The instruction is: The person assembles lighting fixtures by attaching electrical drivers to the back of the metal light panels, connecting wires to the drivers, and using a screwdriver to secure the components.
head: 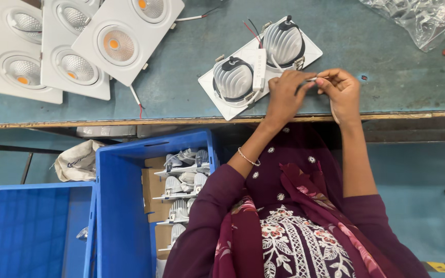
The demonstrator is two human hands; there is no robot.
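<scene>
- Three white twin lamps [73,46] lie face up, overlapping, at the bench's [181,87] far left corner.
- Below the near edge stand two blue crates [119,206]; the right one holds stacked lamps.
- A white twin lamp [258,64] lies face down near the near edge, its red and black wires up.
- The left hand [286,95] and right hand [342,90] meet just right of it, fingertips pinched on a thin white wire [312,79].
- A clear plastic bag [423,18] lies at the far right corner.

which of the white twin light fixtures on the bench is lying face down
The fixture beside the hands, showing two ribbed grey housings and wires. The three others at the bench's far left lie face up, lenses showing.
</scene>
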